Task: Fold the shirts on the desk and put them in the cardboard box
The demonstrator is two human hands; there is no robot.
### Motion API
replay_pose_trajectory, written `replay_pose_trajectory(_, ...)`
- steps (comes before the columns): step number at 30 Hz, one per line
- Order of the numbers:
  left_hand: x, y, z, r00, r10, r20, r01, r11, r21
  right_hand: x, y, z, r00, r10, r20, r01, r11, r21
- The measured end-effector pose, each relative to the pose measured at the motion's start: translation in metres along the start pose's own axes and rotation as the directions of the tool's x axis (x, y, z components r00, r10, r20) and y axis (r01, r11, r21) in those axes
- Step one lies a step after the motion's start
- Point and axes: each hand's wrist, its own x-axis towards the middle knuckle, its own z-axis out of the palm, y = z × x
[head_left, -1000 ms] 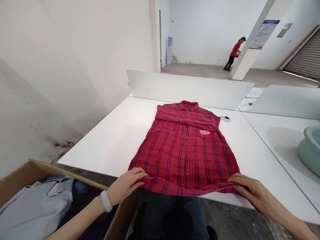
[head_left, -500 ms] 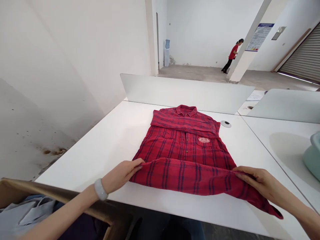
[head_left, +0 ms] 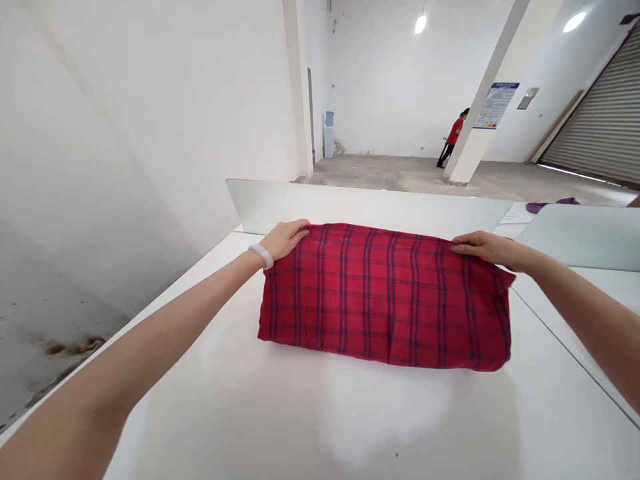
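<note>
A red plaid shirt (head_left: 385,300) with dark blue stripes is folded over on the white table (head_left: 300,413), its hem drawn up toward the far side. At the upper left of the cloth, my left hand (head_left: 286,238), below a pale bangle (head_left: 261,256), pinches the edge. My right hand (head_left: 487,249) grips the same edge at the upper right. Between the hands the cloth is stretched fairly straight. Collar, pockets and sleeves are hidden under or behind the folded part.
A frosted divider (head_left: 360,203) runs along the table's back edge, with a second divider (head_left: 585,233) to the right. A wall (head_left: 125,167) borders the left side. Far off, a person in a red top (head_left: 453,137) is near a pillar (head_left: 475,127).
Both hands have carried the shirt's lower edge up and away from me, folding it over the collar and sleeves. The camera has tilted up. The far person has shifted slightly.
</note>
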Motion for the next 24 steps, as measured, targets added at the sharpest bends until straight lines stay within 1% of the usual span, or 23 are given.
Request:
replay_pose_trajectory(1, 0.017, -0.008, 0.006, 0.999, -0.033, -0.014, 0.032, 0.999, -0.036, 0.02, 0.007, -0.003, 1.0, 0.005, 0.013, -0.005, 0.999, 0.047)
replay_pose_trajectory(3, 0.05, -0.028, 0.027, 0.99, -0.139, -0.006, 0.136, 0.979, -0.151, 0.064, 0.026, -0.001, 0.999, 0.03, 0.012, -0.031, 0.994, 0.108)
replay_pose_trajectory(5, 0.073, -0.049, 0.058, 0.968, -0.245, 0.05, 0.25, 0.939, -0.236, 0.106, 0.048, 0.012, 0.996, 0.077, -0.041, -0.076, 0.997, 0.029)
replay_pose_trajectory(6, 0.079, -0.059, 0.074, 0.954, -0.286, 0.089, 0.299, 0.92, -0.252, 0.123, 0.059, 0.022, 0.994, 0.098, -0.055, -0.101, 0.994, -0.044)
replay_pose_trajectory(8, 0.084, -0.078, 0.105, 0.922, -0.345, 0.174, 0.381, 0.888, -0.256, 0.147, 0.076, 0.045, 0.989, 0.128, -0.068, -0.137, 0.977, -0.162)
replay_pose_trajectory(10, 0.081, -0.094, 0.126, 0.885, -0.39, 0.254, 0.451, 0.855, -0.257, 0.159, 0.088, 0.065, 0.989, 0.134, -0.066, -0.145, 0.968, -0.206)
replay_pose_trajectory(11, 0.08, -0.1, 0.132, 0.865, -0.407, 0.294, 0.483, 0.834, -0.267, 0.161, 0.091, 0.071, 0.989, 0.132, -0.062, -0.142, 0.968, -0.207)
replay_pose_trajectory(12, 0.079, -0.105, 0.134, 0.84, -0.418, 0.345, 0.519, 0.804, -0.289, 0.162, 0.094, 0.075, 0.99, 0.128, -0.058, -0.138, 0.968, -0.21)
replay_pose_trajectory(14, 0.081, -0.11, 0.134, 0.783, -0.418, 0.461, 0.591, 0.73, -0.343, 0.16, 0.098, 0.077, 0.992, 0.122, -0.043, -0.128, 0.969, -0.211)
replay_pose_trajectory(15, 0.084, -0.11, 0.132, 0.76, -0.406, 0.508, 0.618, 0.694, -0.369, 0.159, 0.1, 0.076, 0.992, 0.119, -0.033, -0.124, 0.971, -0.206)
replay_pose_trajectory(16, 0.087, -0.109, 0.13, 0.749, -0.387, 0.538, 0.63, 0.667, -0.397, 0.159, 0.101, 0.073, 0.993, 0.117, -0.023, -0.119, 0.971, -0.208)
replay_pose_trajectory(17, 0.09, -0.106, 0.128, 0.752, -0.367, 0.547, 0.628, 0.651, -0.426, 0.158, 0.101, 0.071, 0.993, 0.114, -0.018, -0.115, 0.969, -0.22)
replay_pose_trajectory(19, 0.095, -0.097, 0.124, 0.787, -0.343, 0.513, 0.596, 0.637, -0.489, 0.158, 0.099, 0.066, 0.994, 0.109, -0.031, -0.113, 0.957, -0.266)
replay_pose_trajectory(20, 0.097, -0.092, 0.123, 0.803, -0.334, 0.494, 0.582, 0.62, -0.526, 0.159, 0.096, 0.064, 0.993, 0.1, -0.057, -0.113, 0.949, -0.295)
replay_pose_trajectory(22, 0.097, -0.08, 0.118, 0.828, -0.308, 0.468, 0.554, 0.577, -0.6, 0.161, 0.081, 0.065, 0.991, 0.036, -0.13, -0.076, 0.945, -0.318)
replay_pose_trajectory(23, 0.096, -0.073, 0.114, 0.84, -0.287, 0.461, 0.538, 0.554, -0.636, 0.162, 0.069, 0.068, 0.987, -0.023, -0.157, -0.024, 0.957, -0.29)
replay_pose_trajectory(24, 0.095, -0.067, 0.109, 0.851, -0.256, 0.458, 0.52, 0.533, -0.668, 0.164, 0.053, 0.073, 0.98, -0.097, -0.172, 0.054, 0.97, -0.238)
